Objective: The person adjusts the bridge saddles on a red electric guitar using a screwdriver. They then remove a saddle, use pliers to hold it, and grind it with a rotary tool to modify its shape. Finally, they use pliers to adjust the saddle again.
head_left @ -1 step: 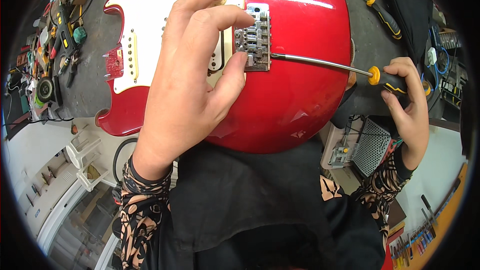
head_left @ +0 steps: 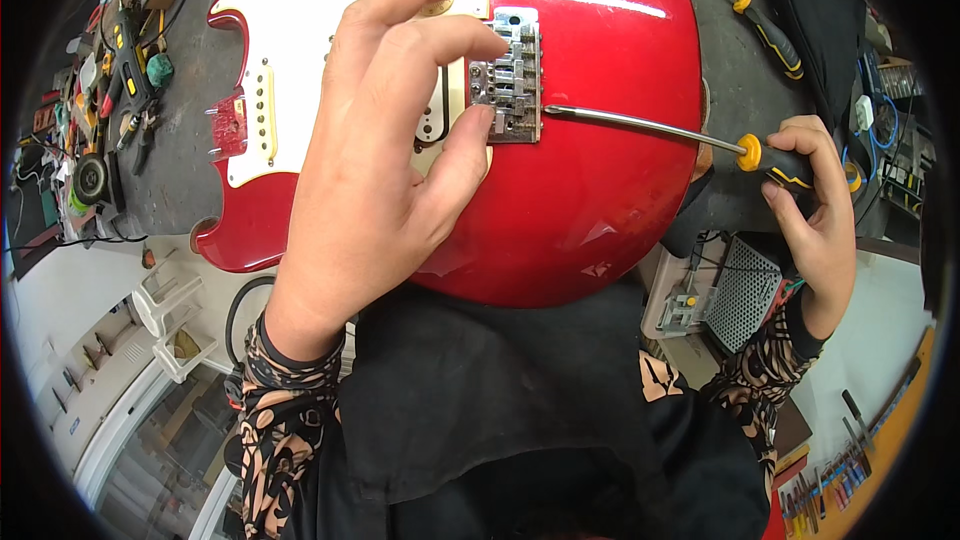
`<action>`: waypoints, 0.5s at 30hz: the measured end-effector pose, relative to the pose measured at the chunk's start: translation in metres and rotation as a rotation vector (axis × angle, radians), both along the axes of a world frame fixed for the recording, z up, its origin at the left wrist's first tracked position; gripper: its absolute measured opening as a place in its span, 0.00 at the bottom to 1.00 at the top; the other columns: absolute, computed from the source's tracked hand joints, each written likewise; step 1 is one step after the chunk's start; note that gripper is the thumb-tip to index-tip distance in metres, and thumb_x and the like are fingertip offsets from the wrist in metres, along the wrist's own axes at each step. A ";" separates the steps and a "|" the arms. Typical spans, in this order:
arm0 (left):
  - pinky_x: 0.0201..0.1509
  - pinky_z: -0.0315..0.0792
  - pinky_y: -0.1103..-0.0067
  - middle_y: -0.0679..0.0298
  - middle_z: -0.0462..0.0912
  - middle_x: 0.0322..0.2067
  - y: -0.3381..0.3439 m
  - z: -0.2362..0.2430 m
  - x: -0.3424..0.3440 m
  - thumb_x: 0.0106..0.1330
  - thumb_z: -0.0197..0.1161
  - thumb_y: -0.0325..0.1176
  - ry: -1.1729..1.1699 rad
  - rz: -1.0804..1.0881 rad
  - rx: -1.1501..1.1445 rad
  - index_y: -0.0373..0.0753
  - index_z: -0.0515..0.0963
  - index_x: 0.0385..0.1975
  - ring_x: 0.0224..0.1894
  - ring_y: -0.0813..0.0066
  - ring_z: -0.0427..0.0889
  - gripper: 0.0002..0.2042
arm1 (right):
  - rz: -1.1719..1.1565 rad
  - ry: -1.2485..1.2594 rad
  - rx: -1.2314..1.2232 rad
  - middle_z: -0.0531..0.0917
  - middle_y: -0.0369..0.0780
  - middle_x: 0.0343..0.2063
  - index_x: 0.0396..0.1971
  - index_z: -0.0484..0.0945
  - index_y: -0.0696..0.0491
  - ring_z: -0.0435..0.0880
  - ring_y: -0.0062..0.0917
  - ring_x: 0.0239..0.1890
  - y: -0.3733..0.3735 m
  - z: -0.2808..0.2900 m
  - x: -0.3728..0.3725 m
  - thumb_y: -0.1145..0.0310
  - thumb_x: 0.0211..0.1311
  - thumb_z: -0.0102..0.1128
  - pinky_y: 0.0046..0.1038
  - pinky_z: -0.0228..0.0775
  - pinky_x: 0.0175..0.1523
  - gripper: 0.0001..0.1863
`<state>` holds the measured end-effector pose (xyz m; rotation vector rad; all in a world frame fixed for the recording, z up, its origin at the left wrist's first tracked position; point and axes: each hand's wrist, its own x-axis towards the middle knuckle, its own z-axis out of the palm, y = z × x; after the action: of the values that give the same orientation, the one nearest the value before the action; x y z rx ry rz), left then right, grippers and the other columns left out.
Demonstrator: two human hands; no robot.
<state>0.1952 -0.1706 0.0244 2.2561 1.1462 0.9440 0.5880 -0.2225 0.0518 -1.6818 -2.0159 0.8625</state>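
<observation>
Screwdriver [head_left: 640, 124], head view: right hand [head_left: 825, 200] is closed round its black-and-yellow handle [head_left: 785, 168], thumb on the near side. Shaft runs left from that grip over the red guitar body [head_left: 600, 210]; tip [head_left: 553, 110] is right by the metal bridge [head_left: 517, 85], on the edge facing the grip, contact unclear. Left hand [head_left: 385, 140] is half spread, nothing seen in it; index and thumb tips are at the bridge, gap between them, can't tell if they touch. It blocks part of the white pickguard [head_left: 265, 30]. Beyond the right grip: second screwdriver [head_left: 778, 43] on the dark bench [head_left: 185, 145]. Right of it: blue cable [head_left: 888, 125]. Below it: perforated metal box [head_left: 745, 290]. Well left of the left hand: black-and-yellow tool [head_left: 128, 55] in clutter.
</observation>
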 end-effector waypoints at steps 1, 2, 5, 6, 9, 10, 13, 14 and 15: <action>0.77 0.65 0.61 0.49 0.76 0.69 -0.001 0.003 -0.001 0.62 0.68 0.17 0.039 -0.005 0.017 0.39 0.81 0.55 0.75 0.48 0.72 0.20 | -0.012 0.018 -0.004 0.76 0.43 0.53 0.52 0.77 0.60 0.77 0.33 0.59 -0.002 -0.002 0.002 0.82 0.52 0.64 0.28 0.64 0.69 0.23; 0.77 0.65 0.60 0.49 0.76 0.69 -0.002 0.005 -0.002 0.63 0.68 0.17 0.077 -0.010 0.036 0.39 0.82 0.53 0.76 0.47 0.71 0.19 | -0.024 0.036 -0.006 0.76 0.43 0.53 0.52 0.77 0.60 0.77 0.32 0.59 -0.004 -0.005 0.005 0.82 0.52 0.64 0.28 0.64 0.69 0.23; 0.78 0.64 0.56 0.49 0.77 0.68 0.000 0.005 -0.001 0.61 0.68 0.16 0.107 -0.063 0.059 0.41 0.84 0.48 0.78 0.43 0.68 0.17 | -0.066 0.147 -0.001 0.76 0.41 0.54 0.54 0.76 0.60 0.76 0.28 0.59 -0.008 -0.009 0.020 0.79 0.57 0.65 0.26 0.65 0.67 0.23; 0.78 0.64 0.55 0.49 0.78 0.68 0.000 0.007 -0.003 0.61 0.68 0.16 0.133 -0.078 0.056 0.41 0.85 0.47 0.78 0.42 0.67 0.16 | -0.127 0.240 -0.024 0.76 0.40 0.54 0.56 0.75 0.59 0.76 0.26 0.58 -0.010 -0.014 0.020 0.78 0.59 0.66 0.25 0.65 0.66 0.23; 0.78 0.63 0.54 0.52 0.80 0.66 -0.003 0.020 -0.004 0.58 0.70 0.17 0.226 -0.098 0.058 0.43 0.87 0.44 0.78 0.41 0.67 0.16 | -0.298 0.418 -0.032 0.75 0.37 0.56 0.62 0.73 0.59 0.75 0.18 0.53 -0.018 -0.024 0.024 0.74 0.69 0.65 0.20 0.67 0.59 0.23; 0.78 0.63 0.54 0.53 0.80 0.66 -0.006 0.022 -0.004 0.58 0.70 0.17 0.230 -0.085 0.048 0.43 0.87 0.43 0.78 0.42 0.68 0.15 | -0.325 0.414 -0.033 0.76 0.35 0.54 0.64 0.73 0.58 0.74 0.15 0.50 -0.019 -0.031 0.025 0.72 0.72 0.65 0.19 0.66 0.57 0.23; 0.77 0.64 0.54 0.56 0.81 0.65 -0.010 0.022 -0.002 0.59 0.72 0.19 0.246 -0.049 0.032 0.43 0.87 0.42 0.76 0.43 0.70 0.13 | -0.393 0.394 -0.003 0.78 0.31 0.49 0.67 0.72 0.59 0.74 0.12 0.49 -0.015 -0.039 0.010 0.70 0.77 0.62 0.17 0.66 0.55 0.23; 0.77 0.64 0.53 0.56 0.81 0.65 -0.010 0.022 -0.003 0.59 0.73 0.20 0.245 -0.057 0.033 0.43 0.87 0.42 0.76 0.44 0.71 0.13 | -0.403 0.365 0.029 0.78 0.32 0.50 0.67 0.73 0.59 0.74 0.12 0.48 -0.013 -0.040 0.003 0.71 0.78 0.62 0.17 0.66 0.55 0.22; 0.77 0.65 0.53 0.56 0.81 0.64 -0.008 0.020 -0.004 0.59 0.74 0.20 0.243 -0.064 0.032 0.43 0.87 0.43 0.75 0.44 0.71 0.13 | -0.413 0.336 0.060 0.78 0.32 0.50 0.67 0.73 0.59 0.74 0.12 0.48 -0.009 -0.041 -0.003 0.71 0.78 0.61 0.17 0.66 0.55 0.22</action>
<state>0.1916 -0.1788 0.0448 2.4702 1.1570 0.6816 0.5851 -0.2316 0.0105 -1.7004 -1.3959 0.8558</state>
